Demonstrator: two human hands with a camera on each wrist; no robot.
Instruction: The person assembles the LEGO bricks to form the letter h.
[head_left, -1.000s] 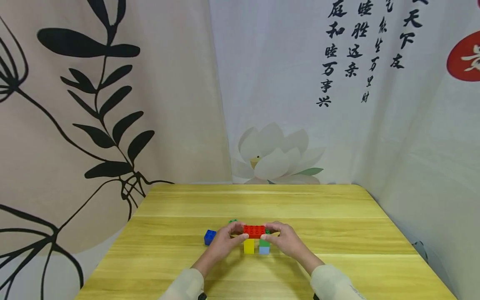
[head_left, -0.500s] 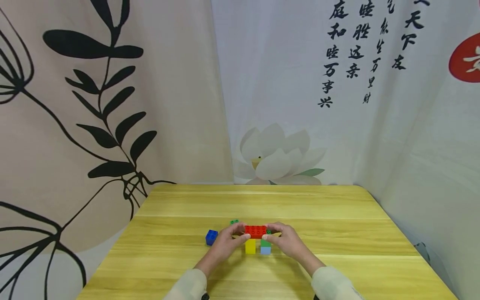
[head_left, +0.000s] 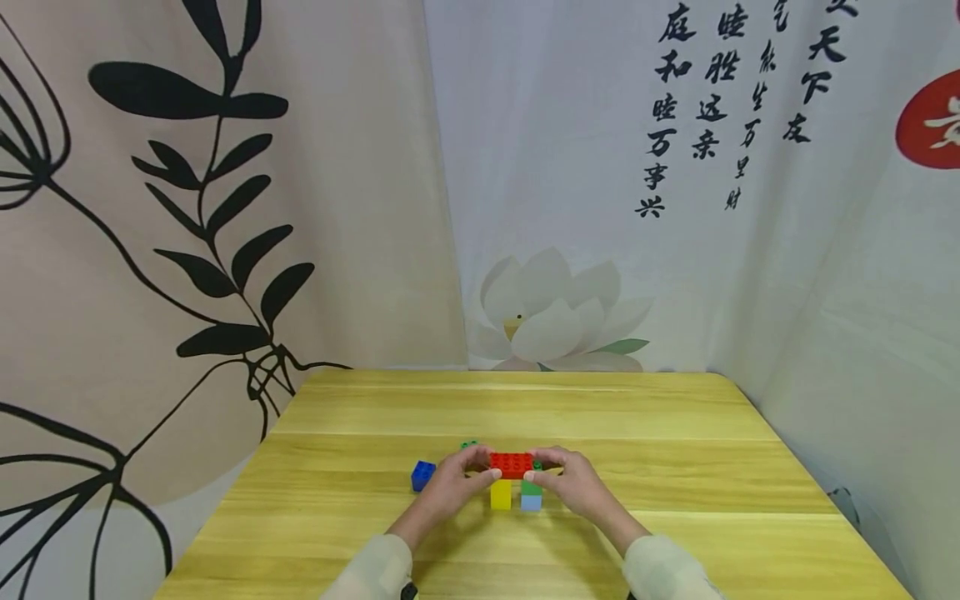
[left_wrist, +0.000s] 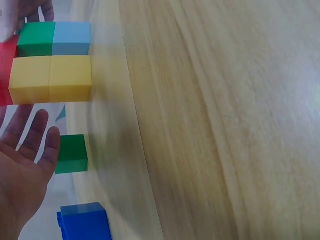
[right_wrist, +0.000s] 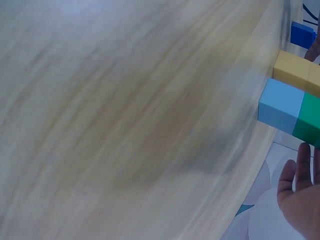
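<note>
A red building block (head_left: 512,465) lies across the tops of two short stacks, bridging them. The left stack is two yellow blocks (left_wrist: 50,79); the right one is a green block (left_wrist: 36,39) on a light blue block (right_wrist: 281,106). My left hand (head_left: 453,483) pinches the red block's left end between thumb and fingers. At its right end my right hand (head_left: 572,480) pinches it the same way. In the left wrist view the left hand's outer fingers are spread beside the yellow stack.
A blue block (head_left: 423,476) sits on the wooden table (head_left: 637,550) to the left of my left hand. Behind that hand stands another green block (left_wrist: 72,154), mostly hidden in the head view. A printed curtain (head_left: 360,208) hangs past the table's far edge.
Both hands keep their hold on the red block and the blocks stay in place. The head view has shifted slightly.
</note>
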